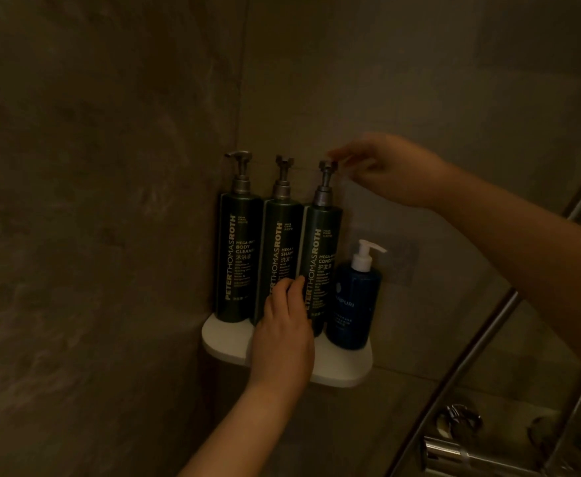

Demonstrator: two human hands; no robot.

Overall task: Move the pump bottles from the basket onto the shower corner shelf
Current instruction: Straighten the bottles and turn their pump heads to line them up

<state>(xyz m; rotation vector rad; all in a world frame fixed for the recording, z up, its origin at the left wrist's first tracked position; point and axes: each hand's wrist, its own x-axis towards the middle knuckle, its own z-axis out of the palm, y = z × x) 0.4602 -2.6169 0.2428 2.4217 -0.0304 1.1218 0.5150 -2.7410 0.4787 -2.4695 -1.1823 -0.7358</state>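
Three tall dark green pump bottles stand in a row on the white corner shelf [344,368]: a body cleanser bottle [237,256], a shampoo bottle [280,242] and a conditioner bottle [320,256]. To their right stands a shorter blue bottle [352,304] with a white pump. My left hand [283,328] lies with fairly straight fingers against the lower fronts of the shampoo and conditioner bottles. My right hand [392,170], blurred, pinches the conditioner bottle's pump head from the right. The basket is out of view.
Dim stone-look walls meet in the corner behind the shelf. A metal shower rail [481,342] runs diagonally at the right, with chrome tap fittings [461,442] below it.
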